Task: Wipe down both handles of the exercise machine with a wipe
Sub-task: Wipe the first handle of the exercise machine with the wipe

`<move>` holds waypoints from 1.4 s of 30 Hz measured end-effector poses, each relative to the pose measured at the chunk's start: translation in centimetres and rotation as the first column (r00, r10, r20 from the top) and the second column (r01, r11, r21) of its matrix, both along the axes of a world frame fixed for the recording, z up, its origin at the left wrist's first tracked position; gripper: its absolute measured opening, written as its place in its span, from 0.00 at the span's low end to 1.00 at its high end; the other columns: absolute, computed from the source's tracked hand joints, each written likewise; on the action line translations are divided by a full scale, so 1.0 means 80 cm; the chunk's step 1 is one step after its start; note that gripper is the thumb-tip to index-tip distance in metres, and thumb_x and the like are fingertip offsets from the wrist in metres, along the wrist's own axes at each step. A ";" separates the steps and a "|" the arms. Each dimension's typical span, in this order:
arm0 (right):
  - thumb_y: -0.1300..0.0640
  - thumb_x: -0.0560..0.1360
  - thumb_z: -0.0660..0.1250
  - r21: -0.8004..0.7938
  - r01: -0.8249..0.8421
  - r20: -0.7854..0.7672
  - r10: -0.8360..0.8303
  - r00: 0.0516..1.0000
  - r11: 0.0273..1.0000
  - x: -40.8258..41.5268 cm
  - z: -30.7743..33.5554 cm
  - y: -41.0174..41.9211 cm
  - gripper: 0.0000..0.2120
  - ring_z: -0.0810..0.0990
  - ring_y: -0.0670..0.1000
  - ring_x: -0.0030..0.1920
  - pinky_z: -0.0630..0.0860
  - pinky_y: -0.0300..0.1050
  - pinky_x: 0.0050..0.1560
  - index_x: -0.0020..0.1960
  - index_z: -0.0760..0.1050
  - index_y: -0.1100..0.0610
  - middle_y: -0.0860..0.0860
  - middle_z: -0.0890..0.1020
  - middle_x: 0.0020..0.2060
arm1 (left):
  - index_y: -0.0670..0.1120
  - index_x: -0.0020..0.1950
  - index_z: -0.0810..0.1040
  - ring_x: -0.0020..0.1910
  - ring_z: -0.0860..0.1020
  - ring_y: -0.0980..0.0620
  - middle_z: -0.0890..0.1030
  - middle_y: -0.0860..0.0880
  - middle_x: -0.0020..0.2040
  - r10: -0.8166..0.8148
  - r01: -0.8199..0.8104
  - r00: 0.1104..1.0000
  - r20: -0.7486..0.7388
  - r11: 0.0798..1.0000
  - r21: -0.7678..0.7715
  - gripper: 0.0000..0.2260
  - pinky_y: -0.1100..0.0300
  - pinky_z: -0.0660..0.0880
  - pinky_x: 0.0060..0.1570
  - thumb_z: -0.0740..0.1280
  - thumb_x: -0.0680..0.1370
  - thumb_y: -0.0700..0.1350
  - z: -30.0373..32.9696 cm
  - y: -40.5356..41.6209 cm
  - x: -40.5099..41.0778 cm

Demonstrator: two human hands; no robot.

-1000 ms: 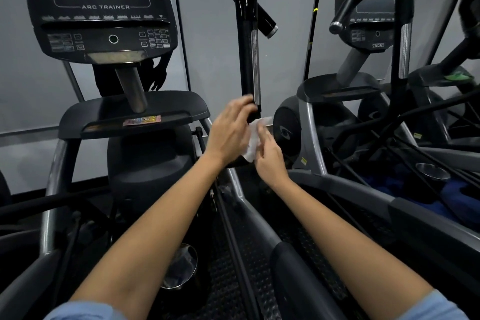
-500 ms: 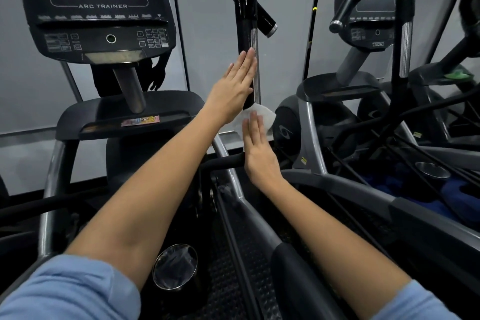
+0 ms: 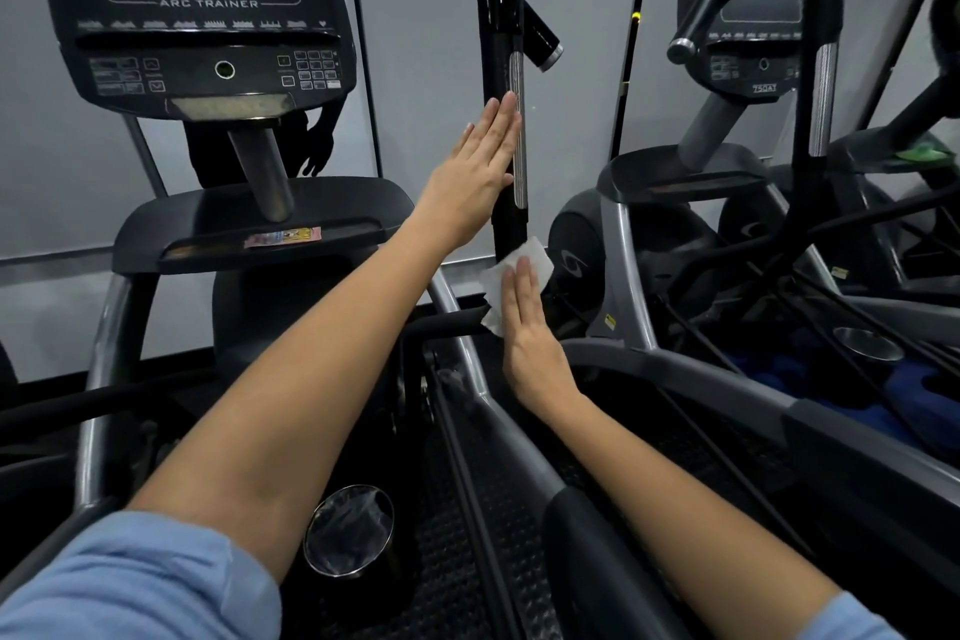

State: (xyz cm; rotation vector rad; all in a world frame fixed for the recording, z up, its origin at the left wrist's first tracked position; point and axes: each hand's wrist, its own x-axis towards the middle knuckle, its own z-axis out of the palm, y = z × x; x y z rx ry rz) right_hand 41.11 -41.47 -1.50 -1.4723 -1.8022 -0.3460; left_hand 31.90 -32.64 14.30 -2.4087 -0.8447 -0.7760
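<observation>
1. In the head view, our left hand (image 3: 470, 177) lies flat against the upright handle (image 3: 501, 83), its fingers (image 3: 501, 120) straight and pressed together, closed on nothing. They rest just beside the ribbed metal strip (image 3: 518, 130) that runs down the handle's right edge.

2. Our right hand (image 3: 530, 343) is lower down, its fingers (image 3: 522, 286) also straight and together. They press the white wipe (image 3: 511, 276) flat against the foot of the same handle; they do not pinch it. The wipe shows past the fingertips and out to their left side.

3. The wipe is held by pressure alone, so we judge it could slide out from under the fingers and drop into the dark frame below them. A stroke upward with a flat palm could leave it bunched or left behind.

4. A flat palm meets only one face of the round handle. The far side from our fingers, and the bend above the left fingertips, could go unwiped unless we wrap the wipe around.

5. Our bare left hand touches the handle with no wipe, so it may smear a part we mean to clean.

6. We cannot see the machine's second handle in this view; it could be missed.
</observation>
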 end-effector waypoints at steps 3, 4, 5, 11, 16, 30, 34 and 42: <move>0.67 0.79 0.47 -0.033 -0.145 -0.309 0.128 0.942 0.989 -0.004 0.020 0.011 0.29 0.46 0.53 0.76 0.68 0.44 0.63 0.76 0.38 0.61 0.55 0.40 0.76 | 0.39 0.76 0.43 0.77 0.42 0.45 0.43 0.41 0.78 -0.013 0.013 1.000 0.005 1.000 -0.010 0.25 0.56 0.42 0.75 0.51 0.83 0.42 -0.001 0.001 0.002; 0.64 0.81 0.49 -0.061 -0.174 -0.461 0.127 0.878 0.983 -0.005 0.039 0.019 0.26 0.54 0.52 0.75 0.63 0.43 0.68 0.76 0.43 0.62 0.56 0.50 0.76 | 0.39 0.76 0.43 0.77 0.43 0.45 0.43 0.41 0.78 -0.018 0.018 1.000 0.009 1.000 -0.015 0.25 0.56 0.42 0.75 0.51 0.83 0.42 -0.002 0.002 0.002; 0.60 0.82 0.49 -0.098 -0.178 -0.575 0.091 0.813 0.979 -0.004 0.058 0.027 0.21 0.63 0.52 0.69 0.63 0.45 0.67 0.73 0.53 0.65 0.56 0.61 0.70 | 0.39 0.76 0.43 0.77 0.43 0.44 0.44 0.41 0.78 -0.023 0.023 1.000 0.013 1.000 -0.020 0.25 0.56 0.42 0.75 0.51 0.83 0.41 -0.002 0.002 0.003; 0.47 0.82 0.47 -0.201 -0.260 -0.820 -0.017 0.572 0.944 0.002 0.060 0.019 0.20 0.73 0.45 0.44 0.68 0.40 0.49 0.60 0.68 0.60 0.49 0.74 0.43 | 0.39 0.76 0.43 0.77 0.43 0.44 0.44 0.41 0.78 -0.046 0.046 0.999 0.019 0.998 -0.031 0.25 0.56 0.42 0.75 0.52 0.83 0.41 -0.003 0.002 0.003; 0.37 0.79 0.41 -0.176 -0.336 -0.906 -0.019 0.423 0.925 0.017 0.104 0.053 0.34 0.72 0.49 0.63 0.62 0.46 0.70 0.66 0.71 0.59 0.51 0.75 0.61 | 0.39 0.76 0.44 0.77 0.43 0.44 0.44 0.40 0.77 -0.048 0.049 0.999 0.014 0.998 -0.040 0.25 0.55 0.42 0.75 0.52 0.83 0.42 -0.001 0.003 0.001; 0.65 0.78 0.53 0.012 0.101 -0.940 -0.024 0.339 0.995 0.012 0.146 0.067 0.16 0.61 0.46 0.30 0.60 0.40 0.31 0.35 0.68 0.52 0.49 0.66 0.30 | 0.38 0.76 0.44 0.77 0.44 0.44 0.45 0.41 0.78 -0.081 0.082 0.996 0.033 0.996 -0.028 0.26 0.56 0.42 0.74 0.53 0.83 0.42 -0.004 0.012 0.001; 0.65 0.79 0.53 0.084 0.075 -0.775 0.018 0.631 0.994 -0.004 0.152 0.052 0.17 0.65 0.45 0.28 0.62 0.38 0.31 0.33 0.63 0.54 0.48 0.67 0.27 | 0.37 0.75 0.43 0.77 0.44 0.43 0.44 0.39 0.77 -0.144 0.150 0.986 0.082 0.986 -0.069 0.28 0.56 0.42 0.74 0.56 0.82 0.43 -0.016 0.008 -0.003; 0.59 0.82 0.49 -0.042 -0.147 -0.441 0.114 0.890 0.988 0.009 0.148 0.036 0.17 0.65 0.53 0.70 0.65 0.48 0.67 0.68 0.64 0.59 0.57 0.61 0.73 | 0.39 0.75 0.40 0.76 0.41 0.49 0.38 0.44 0.75 -0.136 0.178 0.976 0.168 0.946 -0.271 0.32 0.57 0.42 0.75 0.53 0.80 0.53 -0.121 -0.010 -0.015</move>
